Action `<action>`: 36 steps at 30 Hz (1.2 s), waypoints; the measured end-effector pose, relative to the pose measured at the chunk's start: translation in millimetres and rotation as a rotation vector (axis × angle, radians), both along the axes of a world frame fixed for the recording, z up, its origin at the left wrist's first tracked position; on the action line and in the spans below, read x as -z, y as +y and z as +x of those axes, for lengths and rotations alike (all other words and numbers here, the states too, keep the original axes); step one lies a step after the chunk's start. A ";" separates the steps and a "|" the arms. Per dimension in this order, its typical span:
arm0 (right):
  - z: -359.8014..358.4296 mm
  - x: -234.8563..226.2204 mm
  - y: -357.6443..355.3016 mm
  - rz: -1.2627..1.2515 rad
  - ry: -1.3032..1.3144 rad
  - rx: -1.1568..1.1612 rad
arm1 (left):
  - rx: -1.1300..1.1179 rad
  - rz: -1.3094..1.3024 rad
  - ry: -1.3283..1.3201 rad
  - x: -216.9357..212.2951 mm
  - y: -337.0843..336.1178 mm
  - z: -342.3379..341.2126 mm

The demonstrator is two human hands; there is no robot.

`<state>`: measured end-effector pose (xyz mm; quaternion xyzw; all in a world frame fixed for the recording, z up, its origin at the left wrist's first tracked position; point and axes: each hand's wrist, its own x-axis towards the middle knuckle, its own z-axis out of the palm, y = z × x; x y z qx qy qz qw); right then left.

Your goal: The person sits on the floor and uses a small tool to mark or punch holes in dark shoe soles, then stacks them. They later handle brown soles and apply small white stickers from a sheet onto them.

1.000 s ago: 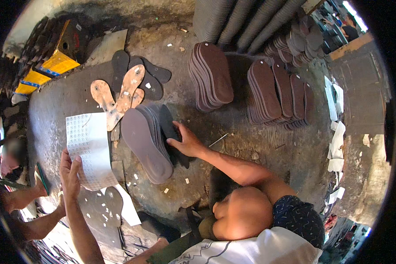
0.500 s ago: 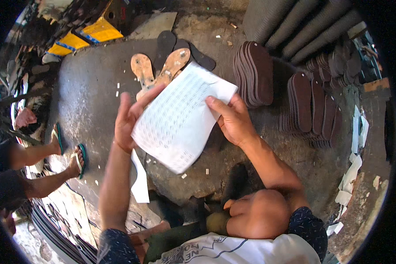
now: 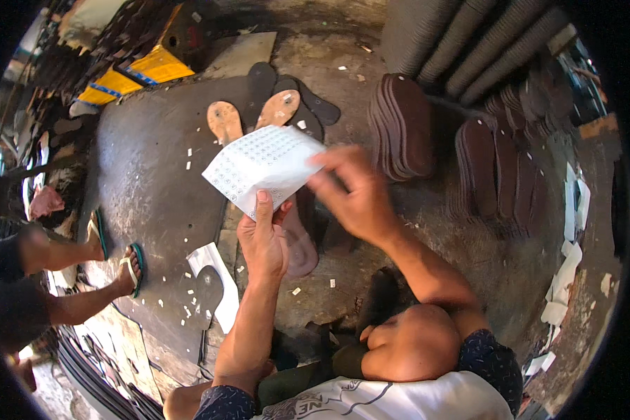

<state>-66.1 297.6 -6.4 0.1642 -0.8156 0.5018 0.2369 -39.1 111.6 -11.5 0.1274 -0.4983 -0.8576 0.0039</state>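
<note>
A white paper sheet (image 3: 259, 164) printed with rows of small round marks is held up in front of me, bent slightly. My left hand (image 3: 264, 245) grips its lower edge, thumb on top and fingers underneath. My right hand (image 3: 360, 192), smeared by motion, is at the sheet's right corner; whether its fingers pinch the paper cannot be made out. Beyond the sheet lie two tan soles (image 3: 224, 122) with small white pieces on them, partly covered by it. Dark soles (image 3: 262, 84) lie behind these. A pinkish-brown sole (image 3: 301, 248) shows below the sheet.
Stacks of brown soles (image 3: 406, 126) stand at the right, with more brown stacks (image 3: 477, 168) farther right. Long dark ribbed stacks (image 3: 462, 49) lean behind. Left of my forearm lies a cut white sheet (image 3: 224, 297). Another person's sandalled feet (image 3: 129, 269) are at the left.
The sheet has moved left and tilted, its face now foreshortened. My left hand has gone from its left side to its lower edge. The right hand's thumb no longer lies on the sheet's face.
</note>
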 end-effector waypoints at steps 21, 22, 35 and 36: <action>-87.7 121.3 73.4 0.010 -0.936 -0.023 | -0.282 -0.047 -0.002 7.3 -67.3 -34.1; -92.9 146.0 74.9 0.196 -0.924 0.000 | -0.307 -0.029 0.017 5.3 -78.8 -34.4; 4.4 193.2 -10.7 0.524 -0.530 0.357 | -0.423 -0.045 0.062 -4.4 -126.9 -27.6; 15.7 182.3 -23.4 0.572 -0.648 0.357 | -0.415 -0.048 0.062 -1.9 -122.4 -27.4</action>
